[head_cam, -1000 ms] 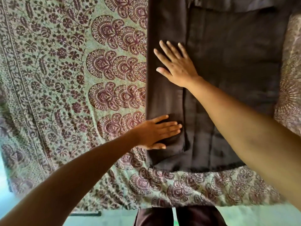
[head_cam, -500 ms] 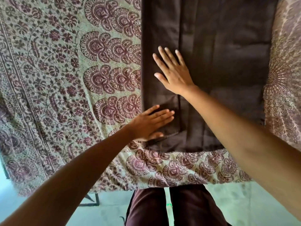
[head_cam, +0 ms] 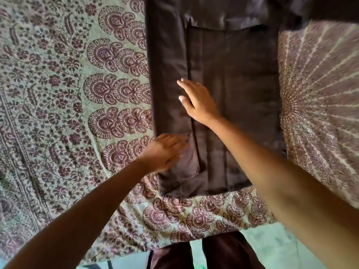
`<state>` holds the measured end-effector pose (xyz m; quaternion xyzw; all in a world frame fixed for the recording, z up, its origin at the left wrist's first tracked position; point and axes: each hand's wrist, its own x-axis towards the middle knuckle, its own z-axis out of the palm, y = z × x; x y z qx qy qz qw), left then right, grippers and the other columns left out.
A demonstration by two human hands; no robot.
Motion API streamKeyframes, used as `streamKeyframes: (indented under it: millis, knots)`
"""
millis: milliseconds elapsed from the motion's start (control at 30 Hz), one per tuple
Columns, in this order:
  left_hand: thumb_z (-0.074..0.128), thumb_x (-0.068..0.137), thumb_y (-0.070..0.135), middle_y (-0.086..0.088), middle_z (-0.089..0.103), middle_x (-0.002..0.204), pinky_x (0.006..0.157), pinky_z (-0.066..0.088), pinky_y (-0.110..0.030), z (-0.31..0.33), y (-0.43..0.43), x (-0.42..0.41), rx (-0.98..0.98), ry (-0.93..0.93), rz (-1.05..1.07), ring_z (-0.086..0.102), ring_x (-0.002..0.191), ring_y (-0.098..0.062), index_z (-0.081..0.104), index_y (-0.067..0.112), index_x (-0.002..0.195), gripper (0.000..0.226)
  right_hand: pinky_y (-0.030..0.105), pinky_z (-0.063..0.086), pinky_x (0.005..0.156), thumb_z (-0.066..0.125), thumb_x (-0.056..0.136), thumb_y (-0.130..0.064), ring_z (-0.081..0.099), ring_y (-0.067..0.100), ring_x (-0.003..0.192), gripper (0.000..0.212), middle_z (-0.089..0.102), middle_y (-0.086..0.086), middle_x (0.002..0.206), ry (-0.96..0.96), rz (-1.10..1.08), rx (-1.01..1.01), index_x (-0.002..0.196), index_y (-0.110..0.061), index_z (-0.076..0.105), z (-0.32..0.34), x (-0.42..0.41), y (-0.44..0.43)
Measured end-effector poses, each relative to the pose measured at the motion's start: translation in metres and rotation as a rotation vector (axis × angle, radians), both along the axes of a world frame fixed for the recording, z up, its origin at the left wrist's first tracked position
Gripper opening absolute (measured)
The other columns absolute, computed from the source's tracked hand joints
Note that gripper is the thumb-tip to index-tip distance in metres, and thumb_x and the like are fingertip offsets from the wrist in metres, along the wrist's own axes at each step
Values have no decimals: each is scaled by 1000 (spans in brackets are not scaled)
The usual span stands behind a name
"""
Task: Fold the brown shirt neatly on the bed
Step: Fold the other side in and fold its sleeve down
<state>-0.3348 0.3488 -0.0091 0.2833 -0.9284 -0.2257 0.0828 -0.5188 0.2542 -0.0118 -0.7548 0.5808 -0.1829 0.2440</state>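
Fingers (head_cam: 187,85) of the right hand (head_cam: 196,101) we find extended and close together, gripping nothing, laid over the shirt (head_cam: 233,90) at the long edge of its folded-over left panel; whether the palm presses flat or is slightly raised we cannot tell. The thumb stands out to the left, apart from the other fingers. The left hand (head_cam: 165,150) is blurred; its fingers appear stretched out and holding nothing, resting on the lower left part of the shirt, near the bottom corner of the same panel. The exact spacing of those fingers we cannot make out.

We record the shirt as dark brown, lying lengthwise on the bed (head_cam: 58,94), its near hem close to the bed's front edge. Its left side is turned over onto the body, forming a straight vertical seam line that runs from the upper part of the garment down toward the hem. A second, fainter crease runs parallel to it, further right. The far end of the shirt passes out of view at the top.

The bed carries a green cover printed with maroon fan and flower motifs. To the right of the shirt, touching its edge, the cloth shows a radiating pattern (head_cam: 320,94) in pink and cream. Below the bed edge we note the person's dark trousers (head_cam: 219,253) and a pale floor (head_cam: 272,245).
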Motion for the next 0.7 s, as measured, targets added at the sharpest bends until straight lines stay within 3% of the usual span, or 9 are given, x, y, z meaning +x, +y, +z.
streamKeyframes:
  millis: [100,267,367,500,600,700]
  knots:
    - [44,87,27,-8,69,95,75,50,-34,20,-66,-25,-1,46,316,64,83,-29,67,14,103,31,32,42,89,45,87,-24,62,27,103,39,66,12,114,-72,-234,-152,117,-4,60,15,-29,-14]
    - [41,85,27,-3,70,97,77,46,-34,49,-152,-90,-20,111,574,62,89,-29,69,19,102,34,41,53,74,47,85,-17,66,25,89,28,70,5,99,-64,-514,-215,105,-9,64,26,-99,-45]
    - [42,85,30,-1,70,100,80,45,-33,54,-189,-140,-24,121,615,61,93,-27,68,20,102,33,40,52,76,49,87,-16,64,26,94,26,68,5,105,-64,-670,-125,108,-11,62,31,-154,-71]
    - [41,83,32,-4,69,102,83,46,-36,48,-230,-192,10,92,650,61,97,-29,68,19,104,36,29,43,73,49,91,-18,60,27,101,27,63,9,115,-114,-952,35,114,-11,58,36,-216,-109]
    - [45,85,26,-8,64,115,87,44,-39,42,-262,-238,25,3,686,56,106,-34,63,18,116,37,35,44,76,51,89,-24,55,29,106,33,53,9,125,67,-950,88,121,-14,51,28,-267,-139]
    - [47,89,25,-7,41,144,99,37,-47,22,-300,-263,192,-222,737,40,126,-36,42,26,137,49,39,43,86,59,85,-28,47,30,114,52,39,11,135,225,-875,102,131,-15,40,19,-297,-171]
